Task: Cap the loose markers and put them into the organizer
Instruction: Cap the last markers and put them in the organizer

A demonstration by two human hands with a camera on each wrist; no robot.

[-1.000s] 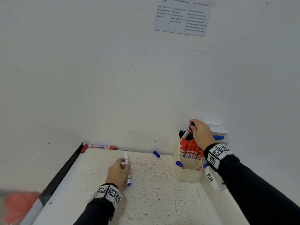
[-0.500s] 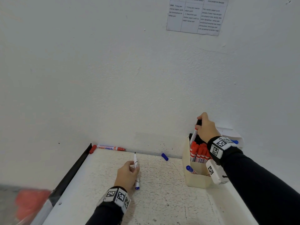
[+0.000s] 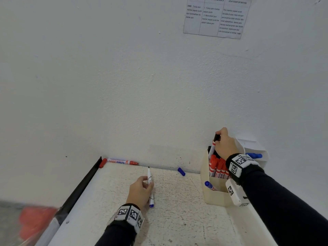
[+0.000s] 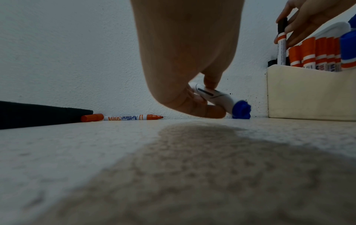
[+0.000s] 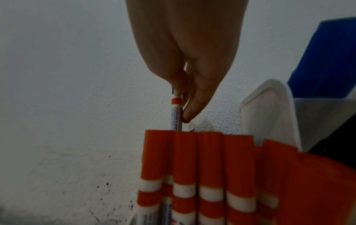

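Observation:
My left hand (image 3: 142, 189) grips an uncapped white marker with a blue end (image 3: 150, 185), tip pointing at the wall, low over the table; the wrist view shows the same marker (image 4: 217, 97). My right hand (image 3: 225, 142) pinches a black-capped marker (image 3: 213, 146) upright at the back of the cream organizer (image 3: 214, 197), partly down among red-capped markers (image 3: 219, 168). In the right wrist view the fingers (image 5: 189, 112) hold that marker (image 5: 176, 115) just above the red caps (image 5: 194, 155). A loose blue cap (image 3: 181, 171) lies by the wall. An uncapped red marker (image 3: 120, 161) lies along the wall.
A blue-capped marker (image 3: 209, 185) leans in the organizer's front compartment. A white holder (image 3: 255, 148) with a blue marker (image 3: 253, 155) stands behind the organizer. A black strip (image 3: 79, 187) edges the table's left side. A printed sheet (image 3: 216, 16) hangs on the wall.
The right hand stays at the organizer's back with the black-capped marker, shifting slightly. The left hand keeps its hold on the blue marker. The camera view has shifted.

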